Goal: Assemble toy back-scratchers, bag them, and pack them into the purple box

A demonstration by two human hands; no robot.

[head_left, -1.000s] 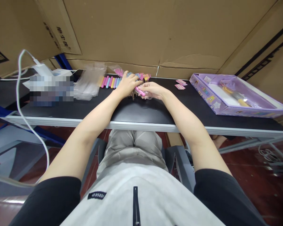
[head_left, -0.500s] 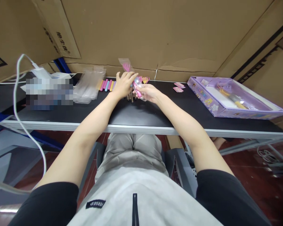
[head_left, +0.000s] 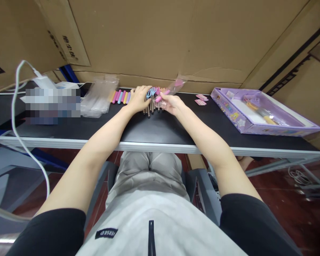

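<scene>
My right hand [head_left: 172, 104] grips a pink back scratcher [head_left: 163, 96] in a clear bag, tilted with its pink claw-shaped head up and to the right. Beside it, my left hand [head_left: 139, 99] lies with its fingers extended at the left edge of a row of metal-stemmed back scratchers [head_left: 152, 105]. Those have blue, pink and orange claw heads at the back, and my left thumb is close to the blue one. Just left of my left hand are several coloured handles [head_left: 120, 97], in yellow, pink, blue and purple, partly covered by that hand.
A stack of clear plastic bags [head_left: 98, 99] lies to the left, near a blurred-out item and a white cable [head_left: 14, 106]. Small pink cards [head_left: 201, 99] lie right of my hands. Further right is a purple display box [head_left: 245, 121] holding a yellow-handled item. Cardboard [head_left: 160, 42] stands behind the table.
The bagged pink back scratcher has swung from leaning left to leaning right in my right hand. My left hand has come away from it and lowered toward the row, uncovering the blue head.
</scene>
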